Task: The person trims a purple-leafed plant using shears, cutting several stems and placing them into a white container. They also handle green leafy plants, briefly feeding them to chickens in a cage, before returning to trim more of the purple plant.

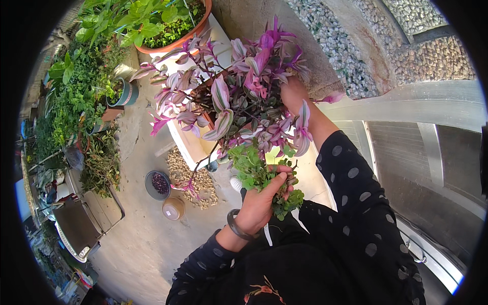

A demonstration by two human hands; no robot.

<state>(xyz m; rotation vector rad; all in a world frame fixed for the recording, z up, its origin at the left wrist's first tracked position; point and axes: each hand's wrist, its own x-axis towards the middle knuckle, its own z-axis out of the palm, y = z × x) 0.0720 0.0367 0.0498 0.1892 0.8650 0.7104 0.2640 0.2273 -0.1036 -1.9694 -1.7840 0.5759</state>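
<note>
A bunch of small green plants (249, 166) with clover-like leaves and thin stems is gripped in my left hand (261, 204), close to my body. My right hand (295, 93) reaches into the right side of a pink-and-purple striped tradescantia (222, 93). Leaves cover its fingertips, so what they touch is hidden. The tradescantia grows in a reddish-brown planter (209, 116), mostly concealed by foliage, on a white stand (188, 146). One long stem hangs from the plant towards the floor, left of my left hand.
A terracotta-coloured pot (204, 24) with leafy plants stands beyond. Peanuts (196, 187) lie spread on the concrete floor, beside a bowl of dark purple bits (158, 185) and a brown container (173, 208). Potted plants and a chair (76, 225) line the left; a pebbled wall (339, 45) rises at right.
</note>
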